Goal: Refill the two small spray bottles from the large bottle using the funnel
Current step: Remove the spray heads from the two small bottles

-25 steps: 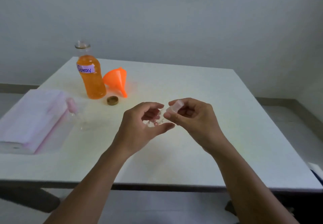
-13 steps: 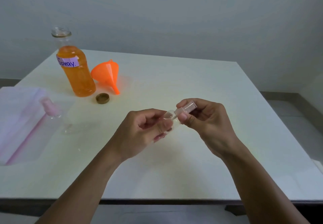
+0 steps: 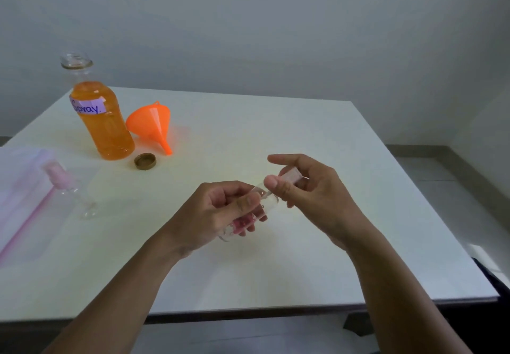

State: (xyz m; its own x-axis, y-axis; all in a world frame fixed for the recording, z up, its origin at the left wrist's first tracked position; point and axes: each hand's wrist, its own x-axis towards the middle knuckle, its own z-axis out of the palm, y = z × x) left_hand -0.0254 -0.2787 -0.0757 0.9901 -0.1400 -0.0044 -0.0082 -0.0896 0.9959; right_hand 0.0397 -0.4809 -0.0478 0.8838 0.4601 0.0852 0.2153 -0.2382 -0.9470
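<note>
My left hand point(image 3: 220, 210) grips a small clear spray bottle point(image 3: 269, 200) tilted over the middle of the white table point(image 3: 303, 257). My right hand point(image 3: 309, 196) pinches the bottle's pale spray cap point(image 3: 289, 174) between thumb and fingers, index finger raised. The large open bottle of orange liquid point(image 3: 106, 121), labelled "Spray", stands at the far left. An orange funnel point(image 3: 153, 124) lies on its side beside it. A second small spray bottle with a pink cap point(image 3: 69, 189) lies at the left.
A brown bottle cap point(image 3: 145, 161) lies in front of the large bottle. A pale pink plastic bag point(image 3: 24, 201) covers the table's left edge. A grey wall stands behind the table, floor to the right.
The view has shifted. My right hand has drawn the spray cap up and to the right, away from my left hand, and its index finger has lifted.
</note>
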